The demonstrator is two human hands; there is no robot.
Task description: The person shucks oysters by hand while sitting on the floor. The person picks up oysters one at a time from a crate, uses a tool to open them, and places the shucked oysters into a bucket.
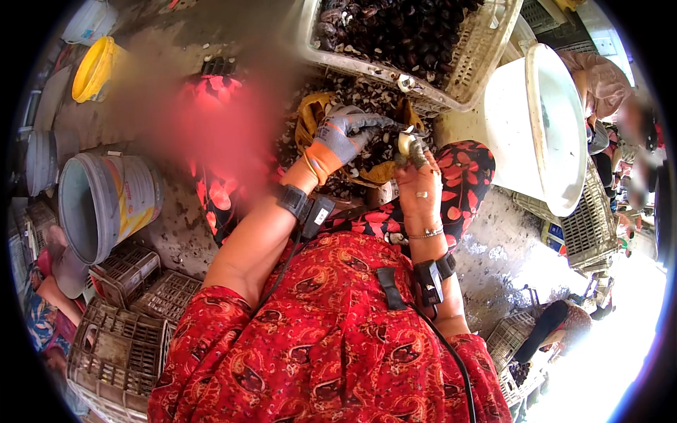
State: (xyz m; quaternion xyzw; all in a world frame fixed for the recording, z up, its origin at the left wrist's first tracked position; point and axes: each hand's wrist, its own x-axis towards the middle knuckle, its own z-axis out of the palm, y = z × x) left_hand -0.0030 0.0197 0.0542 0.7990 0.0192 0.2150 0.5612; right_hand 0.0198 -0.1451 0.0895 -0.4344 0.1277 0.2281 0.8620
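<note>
My left hand [340,135], in a grey and orange glove, reaches inward with its fingers drawn together. Its dark fingertips meet my right hand; whatever they grip is hidden. My right hand [420,185] is bare apart from dark coverings on its fingers, which close around a pale, rounded, peeled piece that looks like a water chestnut [405,144]. A thin dark edge shows just above that piece, too small to name. Below both hands lies a heap of dark peelings with white chips [303,125], among yellowish-brown material [381,173].
A plastic crate [451,99] of dark, rounded pieces stands ahead. To the right is a large white tub [539,127]. On the left stand a grey bucket [109,204], a yellow bucket [94,70] and stacked crates [116,338]. Other people sit at both sides.
</note>
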